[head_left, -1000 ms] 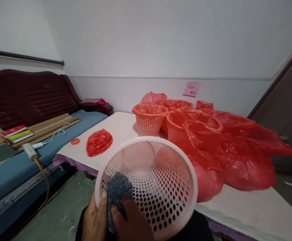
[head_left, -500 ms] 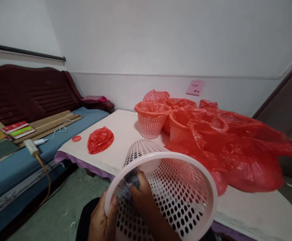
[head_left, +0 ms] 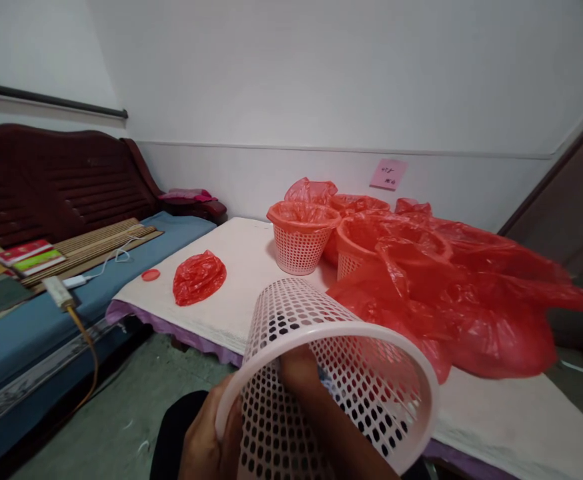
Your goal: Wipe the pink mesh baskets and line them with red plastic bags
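Observation:
A pale pink plastic waste basket (head_left: 296, 313) lies tilted over my lap, its mouth facing me. My left hand (head_left: 209, 430) is closed round the left side of its rim, thumb inside and fingers outside. My right hand (head_left: 296, 370) reaches deep inside, its fingers hidden behind the rim and wrist. A bit of bluish-grey cloth (head_left: 325, 381) shows just past that wrist, held by the right hand against the inner wall.
Behind stand pink baskets (head_left: 301, 250) lined with red plastic bags (head_left: 501, 327). A crumpled red bag (head_left: 200, 278) and a small red disc (head_left: 151, 275) lie on the white-covered table (head_left: 244, 250). A wooden sofa (head_left: 56, 180) with a blue seat and a power strip (head_left: 59, 293) is at left.
My right hand has gone deeper into the basket, carrying the cloth away from the left wall near the rim. The basket has tipped slightly; my left hand keeps its hold.

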Demonstrator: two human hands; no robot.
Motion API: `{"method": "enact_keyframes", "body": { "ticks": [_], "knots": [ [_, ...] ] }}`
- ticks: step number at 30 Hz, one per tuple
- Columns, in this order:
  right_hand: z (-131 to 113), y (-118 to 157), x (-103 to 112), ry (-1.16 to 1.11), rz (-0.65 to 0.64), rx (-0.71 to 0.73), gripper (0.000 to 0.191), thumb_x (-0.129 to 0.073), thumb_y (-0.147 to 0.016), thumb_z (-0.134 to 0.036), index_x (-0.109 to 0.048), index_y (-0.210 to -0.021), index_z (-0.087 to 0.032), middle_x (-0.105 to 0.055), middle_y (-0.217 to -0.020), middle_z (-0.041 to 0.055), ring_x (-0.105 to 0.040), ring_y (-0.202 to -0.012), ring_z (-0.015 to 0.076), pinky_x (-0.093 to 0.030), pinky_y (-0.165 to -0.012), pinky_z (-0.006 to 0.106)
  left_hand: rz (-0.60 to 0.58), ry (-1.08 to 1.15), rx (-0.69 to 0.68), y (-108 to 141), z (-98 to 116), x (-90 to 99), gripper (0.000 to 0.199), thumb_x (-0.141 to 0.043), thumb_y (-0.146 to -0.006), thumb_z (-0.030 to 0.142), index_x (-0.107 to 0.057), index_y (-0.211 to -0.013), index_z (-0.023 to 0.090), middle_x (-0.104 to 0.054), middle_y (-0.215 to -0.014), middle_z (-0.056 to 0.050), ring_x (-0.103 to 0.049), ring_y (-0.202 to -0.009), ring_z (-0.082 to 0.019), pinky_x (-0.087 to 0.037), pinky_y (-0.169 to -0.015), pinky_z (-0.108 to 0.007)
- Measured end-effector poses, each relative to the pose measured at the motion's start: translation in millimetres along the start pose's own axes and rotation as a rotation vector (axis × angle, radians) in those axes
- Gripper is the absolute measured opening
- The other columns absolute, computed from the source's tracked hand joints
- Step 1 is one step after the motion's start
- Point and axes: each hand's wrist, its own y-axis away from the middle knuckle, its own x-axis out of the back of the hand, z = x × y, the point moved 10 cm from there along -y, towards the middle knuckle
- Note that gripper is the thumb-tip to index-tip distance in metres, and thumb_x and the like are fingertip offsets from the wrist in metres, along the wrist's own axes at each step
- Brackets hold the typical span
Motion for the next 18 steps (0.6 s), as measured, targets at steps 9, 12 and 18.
{"method": "enact_keyframes", "body": {
  "ticks": [9, 12, 18],
  "knots": [
    [-18.0, 51.2, 15.5, 0.081, -0.041, 0.081, 0.028, -0.047, -0.08, -0.005, -0.068, -0.094, -0.016, -0.067, -0.102, 0.0163, -0.063, -0.092, 0.0281, -0.05, -0.075, 0.039, -0.016, -0.068, -0.006, -7.5, -8.5, 7.7, 0.032, -0.051, -0.087, 0.043, -0.066, -0.106, 0.022, -0.074, -0.099, -0.004, -0.069, -0.083, -0.02, -0.055, -0.071, -0.027],
    [-8.3, 61.4, 27.7, 0.137, -0.03, 0.056, 0.029, -0.044, -0.082, -0.002, -0.069, -0.09, -0.012, -0.067, -0.102, 0.0206, -0.064, -0.094, 0.0312, -0.05, -0.075, 0.042, -0.049, -0.086, -0.021, -8.2, -7.7, 4.8, 0.033, -0.049, -0.088, 0.043, -0.064, -0.109, 0.022, -0.072, -0.099, -0.004, -0.069, -0.084, -0.019, -0.054, -0.072, -0.027],
    [-45.4, 117.7, -2.4, 0.019, -0.026, 0.241, 0.017, -0.055, -0.085, -0.026, -0.065, -0.099, -0.027, -0.07, -0.097, 0.0059, -0.068, -0.078, 0.02, -0.05, -0.059, 0.026, -0.026, -0.119, 0.014, -12.9, -16.1, 11.9, 0.029, -0.047, -0.09, 0.044, -0.061, -0.107, 0.024, -0.072, -0.096, -0.002, -0.068, -0.083, -0.018, -0.052, -0.07, -0.026]
  ]
}}
